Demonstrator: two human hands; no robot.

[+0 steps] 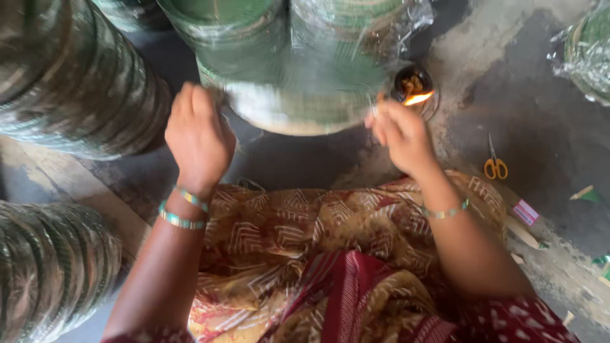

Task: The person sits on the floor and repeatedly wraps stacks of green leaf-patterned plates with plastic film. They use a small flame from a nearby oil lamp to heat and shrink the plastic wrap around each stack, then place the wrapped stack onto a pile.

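1. Mostly blurred, the green bangle stack [298,95] wrapped in clear plastic runs off the top edge; its near end lies between both hands.
2. Left hand [198,136] rests on that end, fingers hidden behind the knuckles, so I cannot tell its grip.
3. Right hand [400,133] has fingertips pinched together on something too thin to make out, just beside the wrap.
4. Small dark oil lamp [413,86] holds a burning flame, touching distance from the right hand.
5. Yellow-handled scissors [495,166] lie on the floor, apart.
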